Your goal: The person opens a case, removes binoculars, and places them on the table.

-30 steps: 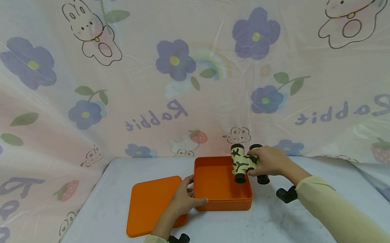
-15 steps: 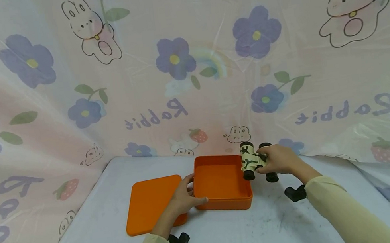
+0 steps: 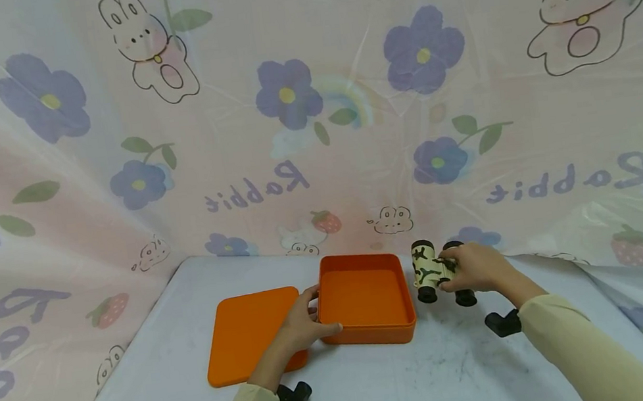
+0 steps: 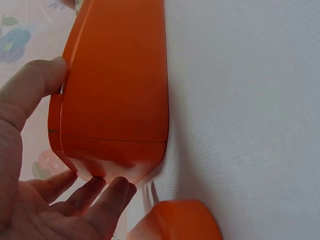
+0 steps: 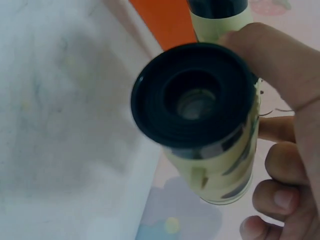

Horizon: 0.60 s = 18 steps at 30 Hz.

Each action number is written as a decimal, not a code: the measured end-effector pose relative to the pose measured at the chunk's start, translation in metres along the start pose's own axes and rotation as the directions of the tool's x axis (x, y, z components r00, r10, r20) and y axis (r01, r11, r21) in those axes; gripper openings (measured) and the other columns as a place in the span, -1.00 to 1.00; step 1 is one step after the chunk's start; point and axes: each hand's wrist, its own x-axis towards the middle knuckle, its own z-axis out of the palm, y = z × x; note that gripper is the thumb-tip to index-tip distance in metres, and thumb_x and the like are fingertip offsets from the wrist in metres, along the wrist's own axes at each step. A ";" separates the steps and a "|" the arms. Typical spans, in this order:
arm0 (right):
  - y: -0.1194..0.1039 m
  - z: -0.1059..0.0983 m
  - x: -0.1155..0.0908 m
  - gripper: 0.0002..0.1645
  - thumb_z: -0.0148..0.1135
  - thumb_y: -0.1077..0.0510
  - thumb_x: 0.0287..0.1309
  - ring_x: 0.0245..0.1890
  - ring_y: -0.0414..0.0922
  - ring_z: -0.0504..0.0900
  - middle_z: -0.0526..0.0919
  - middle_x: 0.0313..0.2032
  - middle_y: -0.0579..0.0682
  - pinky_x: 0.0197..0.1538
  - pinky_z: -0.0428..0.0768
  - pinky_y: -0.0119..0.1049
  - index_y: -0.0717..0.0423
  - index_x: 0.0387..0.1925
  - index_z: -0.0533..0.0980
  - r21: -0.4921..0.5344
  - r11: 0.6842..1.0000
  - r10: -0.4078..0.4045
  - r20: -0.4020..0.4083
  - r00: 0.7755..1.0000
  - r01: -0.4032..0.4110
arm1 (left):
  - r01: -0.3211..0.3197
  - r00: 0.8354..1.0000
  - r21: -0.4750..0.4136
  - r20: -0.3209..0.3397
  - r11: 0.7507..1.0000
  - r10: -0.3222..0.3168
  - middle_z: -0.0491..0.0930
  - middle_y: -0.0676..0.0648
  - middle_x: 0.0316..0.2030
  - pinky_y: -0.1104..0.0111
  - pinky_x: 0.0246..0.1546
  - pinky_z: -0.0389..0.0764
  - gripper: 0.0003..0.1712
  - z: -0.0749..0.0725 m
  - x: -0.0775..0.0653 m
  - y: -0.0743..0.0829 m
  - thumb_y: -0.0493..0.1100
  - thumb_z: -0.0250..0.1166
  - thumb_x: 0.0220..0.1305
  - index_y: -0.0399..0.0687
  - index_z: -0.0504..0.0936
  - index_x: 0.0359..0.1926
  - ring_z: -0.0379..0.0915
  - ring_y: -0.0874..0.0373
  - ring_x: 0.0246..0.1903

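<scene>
Camouflage-patterned binoculars [image 3: 426, 269], cream with dark ends, are gripped by my right hand [image 3: 477, 267] just right of the orange box [image 3: 372, 335]. In the right wrist view, a dark eyepiece of the binoculars [image 5: 240, 160] faces the camera, and the thumb reaches across between the barrels. My left hand [image 3: 300, 325] holds the box at its left side. The left wrist view has the thumb on the rim of the box [image 4: 115, 80] and the fingertips against its side wall near the corner. No object shows inside the box.
A flat orange lid [image 3: 247, 334] lies left of the box, partly behind the left hand and forearm. A white-covered table [image 3: 437, 379] bears everything. A patterned curtain [image 3: 352, 157] hangs along the back and left side. Each wrist wears a black camera mount [image 3: 503, 323].
The right hand has carried the binoculars rightward, from over the box to beside its right wall, and lowered them slightly at the end. The left hand and box stay put.
</scene>
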 end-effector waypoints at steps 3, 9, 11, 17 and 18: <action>0.003 0.002 -0.003 -0.08 0.46 -0.30 -0.24 -0.40 -0.15 0.55 0.70 -0.10 0.11 -0.45 0.46 -0.27 0.17 0.12 0.54 0.007 1.000 0.018 0.025 1.000 -0.018 | 0.003 1.000 0.003 -0.003 1.000 -0.003 0.22 -0.19 0.40 -0.05 0.21 0.46 0.11 0.000 0.000 0.000 -0.07 0.55 -0.07 -0.04 0.12 0.45 0.33 -0.20 0.25; 0.010 0.011 -0.007 -0.14 0.45 -0.25 -0.17 -0.42 -0.19 0.51 0.69 -0.06 0.12 -0.47 0.41 -0.26 0.18 0.13 0.54 0.013 0.999 0.033 0.049 0.998 -0.034 | 0.008 1.000 0.003 -0.010 1.000 -0.008 0.23 -0.19 0.39 -0.06 0.22 0.46 0.10 0.000 -0.001 0.002 -0.08 0.55 -0.06 -0.03 0.14 0.45 0.33 -0.20 0.25; 0.013 0.016 -0.008 -0.15 0.45 -0.23 -0.16 -0.43 -0.19 0.51 0.70 -0.08 0.11 -0.44 0.45 -0.22 0.18 0.13 0.54 0.017 0.999 0.036 0.049 0.998 -0.037 | 0.009 1.000 0.002 -0.010 1.000 -0.009 0.23 -0.19 0.39 -0.06 0.22 0.46 0.10 0.000 -0.001 0.003 -0.09 0.55 -0.06 -0.03 0.14 0.45 0.33 -0.20 0.25; 0.021 0.027 -0.013 -0.14 0.45 -0.24 -0.15 -0.41 -0.18 0.52 0.69 -0.06 0.12 -0.39 0.54 -0.15 0.18 0.13 0.53 0.040 0.997 0.068 0.091 0.994 -0.071 | 0.016 1.000 0.008 -0.005 1.000 -0.016 0.22 -0.18 0.40 -0.05 0.22 0.46 0.11 0.000 -0.002 0.005 -0.08 0.55 -0.06 -0.04 0.12 0.46 0.33 -0.20 0.26; 0.022 0.029 -0.014 -0.14 0.45 -0.24 -0.16 -0.40 -0.18 0.53 0.68 -0.06 0.13 -0.39 0.54 -0.15 0.18 0.13 0.52 0.043 0.996 0.071 0.097 0.993 -0.075 | 0.019 1.000 0.009 -0.004 1.000 -0.019 0.22 -0.18 0.40 -0.04 0.22 0.46 0.11 0.000 -0.003 0.005 -0.07 0.55 -0.06 -0.04 0.12 0.46 0.33 -0.19 0.26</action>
